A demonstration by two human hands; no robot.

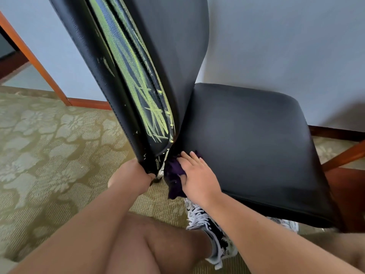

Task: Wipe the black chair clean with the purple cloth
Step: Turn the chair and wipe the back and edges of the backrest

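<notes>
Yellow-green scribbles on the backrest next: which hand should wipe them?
Right. The right hand presses the purple cloth at the seat-back joint, just below the scribbles. The left hand grips the black chair by its backrest corner, likely steadying it, and holds no cloth.

The black chair (246,147) stands on patterned carpet (49,145) near a pale wall (286,46). Yellow-green scribbles (136,76) streak the edge of its backrest. The left hand (132,177) grips the backrest's lower corner. The right hand (197,175) lies with straight fingers on the purple cloth (173,178), pressing it at the seat's rear corner, where seat meets backrest. A patterned sneaker (213,232) shows beneath the seat's near edge.
</notes>
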